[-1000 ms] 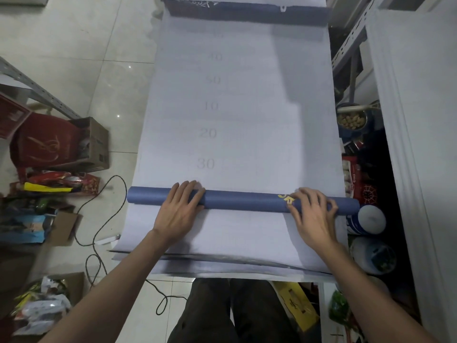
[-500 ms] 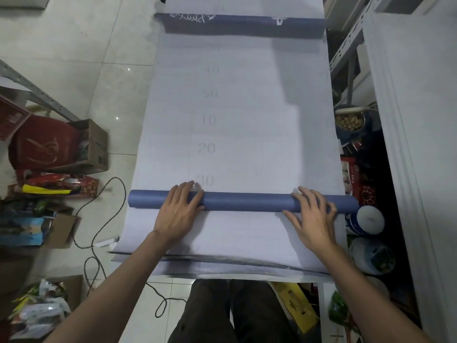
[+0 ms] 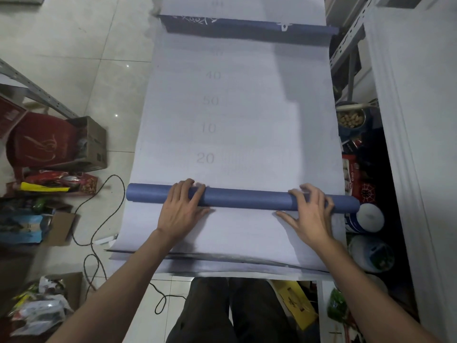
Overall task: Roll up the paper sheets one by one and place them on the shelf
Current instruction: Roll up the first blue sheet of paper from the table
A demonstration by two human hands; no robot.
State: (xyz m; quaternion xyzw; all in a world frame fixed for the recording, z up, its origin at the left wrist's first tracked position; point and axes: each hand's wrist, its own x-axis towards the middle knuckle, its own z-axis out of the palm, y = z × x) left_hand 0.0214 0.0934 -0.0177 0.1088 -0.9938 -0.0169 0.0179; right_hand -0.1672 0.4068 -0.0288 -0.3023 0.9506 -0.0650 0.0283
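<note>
Well, the blue roll (image 3: 247,199) lies crosswise on the near part of the pale paper sheet (image 3: 259,125), just short of the printed "20". A stack of further sheets (image 3: 222,259) under it covers the tabletop.

The left hand (image 3: 181,206) lies across the roll with its fingers fairly straight, reaching over to the far side — a wide, loose grip that presses rather than clasps. The right hand (image 3: 311,214) sits near the roll's right end. Its fingers arch over the top and its thumb is splayed on the flat paper behind, so its grip hooks the roll.

I'd guess the hands are set well apart so that both ends turn evenly and the tube doesn't cone. Most of the sheet lies unrolled ahead, up to its curled blue far end (image 3: 247,29). The metal shelf (image 3: 346,45) stands to the right — I'd say this roll is some way from going there.
</note>
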